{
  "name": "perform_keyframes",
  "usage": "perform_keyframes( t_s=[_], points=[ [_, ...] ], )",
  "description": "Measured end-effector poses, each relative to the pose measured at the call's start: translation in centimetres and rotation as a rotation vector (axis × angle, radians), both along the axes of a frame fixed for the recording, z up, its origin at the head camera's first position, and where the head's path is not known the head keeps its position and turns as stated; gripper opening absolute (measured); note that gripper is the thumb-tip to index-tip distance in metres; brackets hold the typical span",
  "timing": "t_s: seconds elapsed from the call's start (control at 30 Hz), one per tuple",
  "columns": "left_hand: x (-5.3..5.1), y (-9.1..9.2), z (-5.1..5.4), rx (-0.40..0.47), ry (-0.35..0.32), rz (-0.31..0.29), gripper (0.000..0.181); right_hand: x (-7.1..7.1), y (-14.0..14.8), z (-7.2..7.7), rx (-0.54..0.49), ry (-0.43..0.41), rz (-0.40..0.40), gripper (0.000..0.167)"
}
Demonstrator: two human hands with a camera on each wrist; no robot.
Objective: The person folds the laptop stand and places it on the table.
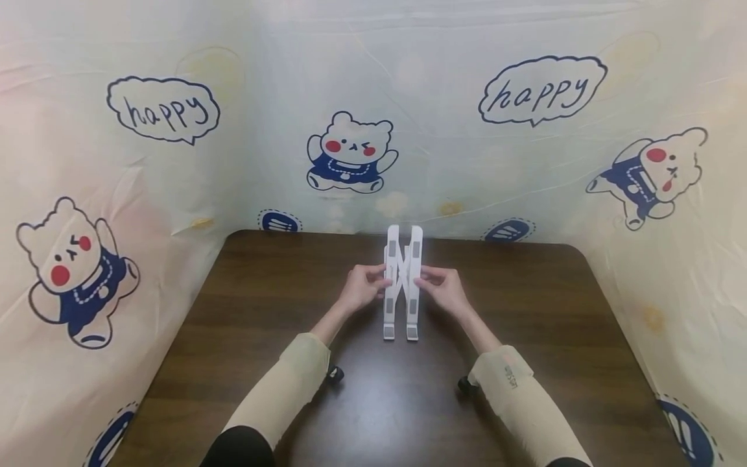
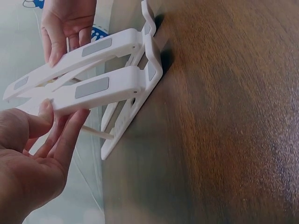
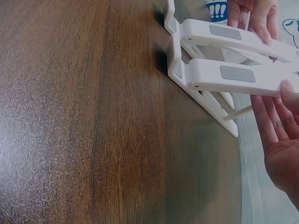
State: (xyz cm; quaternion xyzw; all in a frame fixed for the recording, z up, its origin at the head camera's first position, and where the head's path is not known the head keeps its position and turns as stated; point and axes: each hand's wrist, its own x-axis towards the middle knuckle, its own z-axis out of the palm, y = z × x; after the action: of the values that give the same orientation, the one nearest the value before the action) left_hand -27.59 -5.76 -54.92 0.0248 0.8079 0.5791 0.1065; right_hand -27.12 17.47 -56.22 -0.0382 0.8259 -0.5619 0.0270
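Observation:
A white folding laptop stand (image 1: 413,305) with grey pads stands on the brown table, its two long arms close together and joined by a crossed piece. The arms are raised at a slant above the base rails, as both wrist views show. My left hand (image 1: 360,287) pinches the left arm of the stand (image 2: 93,95), thumb on top and fingers beneath. On the other side, my right hand (image 1: 446,290) grips the right arm (image 3: 233,77) in the same way. Hooked front lips (image 2: 152,60) rest near the tabletop.
The dark wood table (image 1: 245,292) has rounded far corners. Behind and beside it hangs a pale cloth (image 1: 432,143) printed with bears and "happy" bubbles. Small black devices (image 1: 335,375) sit at both wrists, below the beige sleeves.

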Motion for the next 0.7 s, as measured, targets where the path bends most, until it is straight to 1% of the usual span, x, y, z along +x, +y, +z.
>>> perform_keyframes(
  t_s=[0.3, 0.53, 0.7],
  points=[
    [-0.3, 0.8, -0.2, -0.023, -0.013, 0.001, 0.048, 0.1, 0.0, 0.1, 0.017, -0.008, 0.003, 0.040],
    [-0.1, 1.3, -0.3, -0.033, -0.002, -0.011, 0.048, 0.2, 0.0, 0.2, 0.024, -0.001, 0.002, 0.039],
    [0.0, 1.7, -0.2, -0.018, 0.007, -0.021, 0.048, 0.2, 0.0, 0.1, 0.021, 0.009, 0.012, 0.039]
  ],
)
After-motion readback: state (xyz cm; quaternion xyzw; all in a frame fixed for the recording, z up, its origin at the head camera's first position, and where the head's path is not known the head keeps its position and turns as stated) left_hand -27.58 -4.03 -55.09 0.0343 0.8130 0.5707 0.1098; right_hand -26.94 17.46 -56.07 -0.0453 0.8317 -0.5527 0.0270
